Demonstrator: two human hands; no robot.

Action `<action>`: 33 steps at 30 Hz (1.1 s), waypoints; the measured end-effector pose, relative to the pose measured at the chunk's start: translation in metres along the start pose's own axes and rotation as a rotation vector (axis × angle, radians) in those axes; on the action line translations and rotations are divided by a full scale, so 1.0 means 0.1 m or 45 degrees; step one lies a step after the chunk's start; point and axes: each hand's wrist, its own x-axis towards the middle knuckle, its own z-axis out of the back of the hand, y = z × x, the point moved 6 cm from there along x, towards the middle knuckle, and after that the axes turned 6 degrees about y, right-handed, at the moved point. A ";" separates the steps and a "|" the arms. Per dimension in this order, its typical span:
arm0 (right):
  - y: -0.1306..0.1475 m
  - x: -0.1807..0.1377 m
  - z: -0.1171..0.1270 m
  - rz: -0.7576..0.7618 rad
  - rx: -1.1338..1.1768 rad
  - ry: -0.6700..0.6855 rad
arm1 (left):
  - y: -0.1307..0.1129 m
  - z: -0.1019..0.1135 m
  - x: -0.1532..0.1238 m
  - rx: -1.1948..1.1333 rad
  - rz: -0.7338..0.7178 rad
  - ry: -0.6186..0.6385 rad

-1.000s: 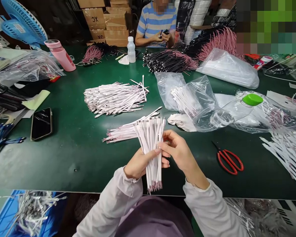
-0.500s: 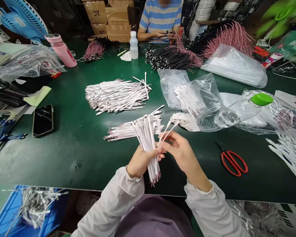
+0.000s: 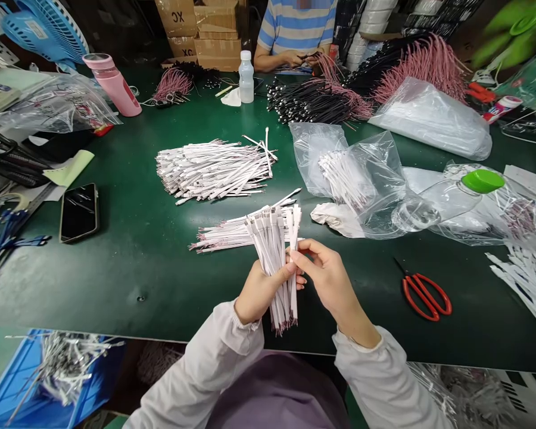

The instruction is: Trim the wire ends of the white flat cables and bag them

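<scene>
My left hand is wrapped round a fanned bundle of white cables. Their thin reddish wire ends point down towards me. At the bundle's right side, the thumb and fingers of my right hand pinch a few white cables, lined up beside the others. Just beyond my hands lies a small pile of similar cables, partly hidden by the bundle. A larger pile of white cables rests farther back on the green table.
Red-handled scissors lie at right, near clear bags and a green-capped bottle. A phone is at left. A blue crate stands below the edge. Across the table, a person handles black cables.
The few cables in my right hand, tilted out to the right before, now stand upright against the bundle. My left hand keeps its hold. The whole view has shifted slightly.
</scene>
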 end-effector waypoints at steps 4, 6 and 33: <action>-0.02 0.00 -0.01 0.006 0.088 -0.020 | 0.03 0.00 0.00 0.011 0.012 -0.021; -0.04 0.00 -0.01 0.001 0.112 -0.058 | 0.06 -0.01 0.00 0.019 0.028 -0.014; 0.11 0.44 0.34 0.092 0.095 0.029 | 0.02 0.08 0.31 0.067 0.175 0.138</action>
